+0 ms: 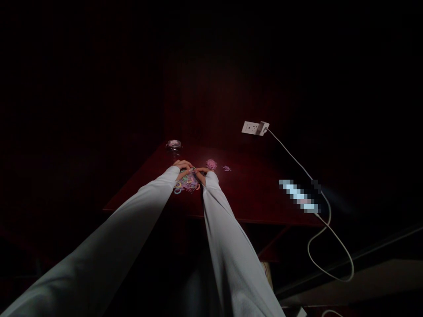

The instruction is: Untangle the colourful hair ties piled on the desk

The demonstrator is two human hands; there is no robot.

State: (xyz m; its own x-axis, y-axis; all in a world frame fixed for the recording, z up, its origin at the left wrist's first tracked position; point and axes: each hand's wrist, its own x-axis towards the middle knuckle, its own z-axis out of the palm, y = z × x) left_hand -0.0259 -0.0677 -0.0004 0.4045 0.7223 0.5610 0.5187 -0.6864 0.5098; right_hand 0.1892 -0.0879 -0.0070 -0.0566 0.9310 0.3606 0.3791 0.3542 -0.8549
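Observation:
My left hand (183,165) and my right hand (202,172) meet fingertip to fingertip over a loose pile of small coloured hair ties (187,184) on the dark red table. Both hands have their fingers bent and pinched. Between the fingertips shows a thin pale greenish bit, too small to name. The pile mixes blue, purple, yellow and pink rings and lies partly hidden behind my hands and white sleeves. Just beyond my right hand sits a rounded heap of pink hair ties (211,164). A smaller purple cluster (226,168) lies to its right.
A clear jar (174,145) with pale contents stands at the table's back left. From a wall socket (254,128) with a plugged-in charger, a white cable (291,155) runs to a lit, blurred-out object (299,196) on the right. The table (257,198) edges fall into deep shadow.

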